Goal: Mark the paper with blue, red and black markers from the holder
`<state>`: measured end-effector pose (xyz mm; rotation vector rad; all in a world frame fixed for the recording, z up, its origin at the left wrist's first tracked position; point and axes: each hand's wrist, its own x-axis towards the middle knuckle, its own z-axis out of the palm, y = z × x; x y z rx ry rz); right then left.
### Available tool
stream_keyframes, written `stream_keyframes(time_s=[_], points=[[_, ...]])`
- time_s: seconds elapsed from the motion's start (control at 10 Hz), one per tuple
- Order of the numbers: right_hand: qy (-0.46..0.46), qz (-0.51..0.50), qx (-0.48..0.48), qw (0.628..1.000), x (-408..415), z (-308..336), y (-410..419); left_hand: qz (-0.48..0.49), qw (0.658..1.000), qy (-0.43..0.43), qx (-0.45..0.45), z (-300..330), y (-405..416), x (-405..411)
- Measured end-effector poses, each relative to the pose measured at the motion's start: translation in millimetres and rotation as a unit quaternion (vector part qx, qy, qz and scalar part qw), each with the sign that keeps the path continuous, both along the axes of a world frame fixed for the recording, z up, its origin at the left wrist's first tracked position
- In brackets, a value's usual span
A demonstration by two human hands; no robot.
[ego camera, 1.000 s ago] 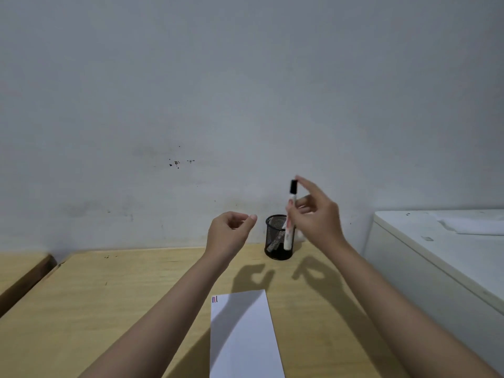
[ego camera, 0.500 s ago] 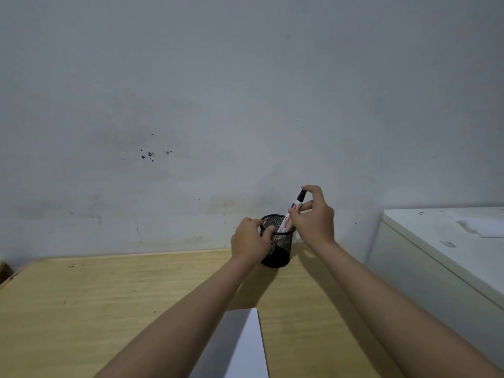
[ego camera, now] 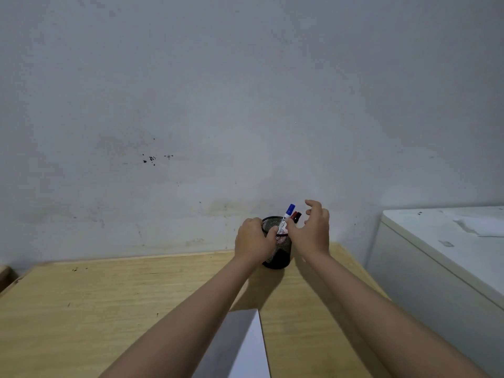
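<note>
A black mesh holder (ego camera: 281,255) stands at the back of the wooden desk (ego camera: 109,301) against the wall. My left hand (ego camera: 252,240) grips its left rim and side. Three markers lean out of it to the right: the blue-capped one (ego camera: 287,214) highest, the red cap (ego camera: 294,215) and the black cap (ego camera: 298,216) just behind it. My right hand (ego camera: 313,227) hovers right of the markers with fingers spread, holding nothing. The white paper (ego camera: 245,347) lies near the desk's front, partly behind my left forearm.
A white cabinet (ego camera: 441,257) stands right of the desk, its top slightly higher, with a pale sheet lying on it. A grey wall runs close behind the holder. Another wooden surface (ego camera: 4,276) shows at the far left edge.
My right hand lowered the black marker into the holder and let go, opening its fingers. My left hand moved onto the holder and grips it. The view shifted forward.
</note>
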<state>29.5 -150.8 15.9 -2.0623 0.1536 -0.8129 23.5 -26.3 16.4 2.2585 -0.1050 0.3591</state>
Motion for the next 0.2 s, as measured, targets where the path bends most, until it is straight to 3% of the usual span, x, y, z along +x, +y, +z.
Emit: stream_keyframes(time_s=[0.2], points=[[-0.114, 0.05, 0.069, 0.99, -42, 51, 11, -0.022, 0.992, -0.091, -0.088, 44, 16, -37]])
